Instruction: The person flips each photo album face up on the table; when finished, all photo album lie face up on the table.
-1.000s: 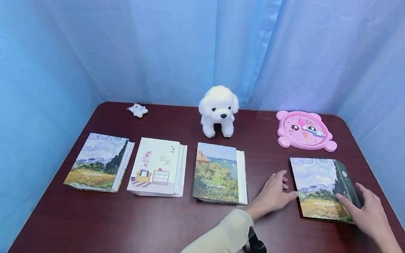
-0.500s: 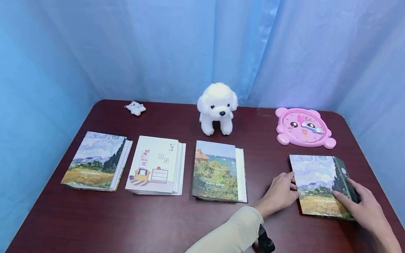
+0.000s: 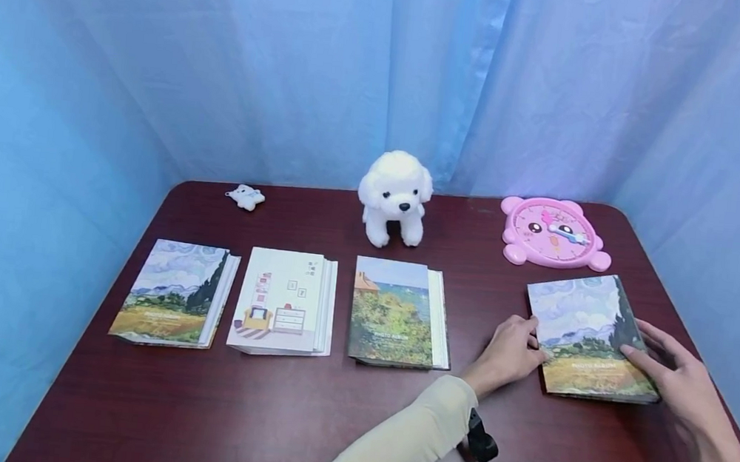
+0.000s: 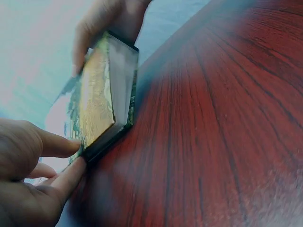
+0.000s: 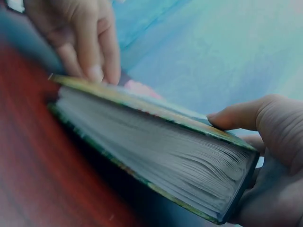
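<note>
A photo album [image 3: 583, 337] with a painted wheat field and cypress on its cover lies at the right of the table, its right side tipped up. My right hand [image 3: 686, 384] grips that side, thumb on the cover; its other fingers are partly hidden behind the album. At the opposite edge, my left hand [image 3: 508, 352] pinches the cover between thumb and finger, clearest in the left wrist view, where the left hand [image 4: 33, 165] is close up. In the right wrist view the page block [image 5: 156, 142] faces the camera between both covers.
Three more albums stand in a row leftward: a seaside-garden one [image 3: 391, 315], a white one with furniture drawings [image 3: 283, 301] and another wheat-field one [image 3: 173, 294]. Behind them are a small white star-shaped plush [image 3: 246, 197], a white plush dog [image 3: 396, 200] and a pink toy clock [image 3: 555, 234].
My left hand has moved right onto the album's left edge. The right hand has taken the album's right side and raised it, turning the album slightly. The view has shifted a little.
</note>
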`<action>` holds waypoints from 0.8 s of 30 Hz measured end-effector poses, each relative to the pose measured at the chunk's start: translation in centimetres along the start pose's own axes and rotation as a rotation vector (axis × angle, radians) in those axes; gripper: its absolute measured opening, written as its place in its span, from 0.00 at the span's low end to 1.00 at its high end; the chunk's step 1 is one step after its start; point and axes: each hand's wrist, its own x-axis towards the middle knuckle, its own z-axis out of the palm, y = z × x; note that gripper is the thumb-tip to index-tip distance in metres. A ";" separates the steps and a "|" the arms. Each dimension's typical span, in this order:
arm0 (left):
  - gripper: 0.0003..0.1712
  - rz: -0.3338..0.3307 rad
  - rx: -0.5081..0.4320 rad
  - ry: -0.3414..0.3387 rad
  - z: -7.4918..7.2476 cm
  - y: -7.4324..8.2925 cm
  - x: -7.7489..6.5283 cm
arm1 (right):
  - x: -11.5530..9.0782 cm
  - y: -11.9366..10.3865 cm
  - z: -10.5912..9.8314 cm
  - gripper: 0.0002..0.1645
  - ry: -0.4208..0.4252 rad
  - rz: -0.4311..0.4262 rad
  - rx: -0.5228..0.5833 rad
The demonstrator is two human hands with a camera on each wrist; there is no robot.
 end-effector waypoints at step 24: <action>0.16 -0.056 0.065 0.044 -0.4 1.0 -0.6 | -1.5 -3.6 -0.7 0.38 -0.003 -0.133 0.128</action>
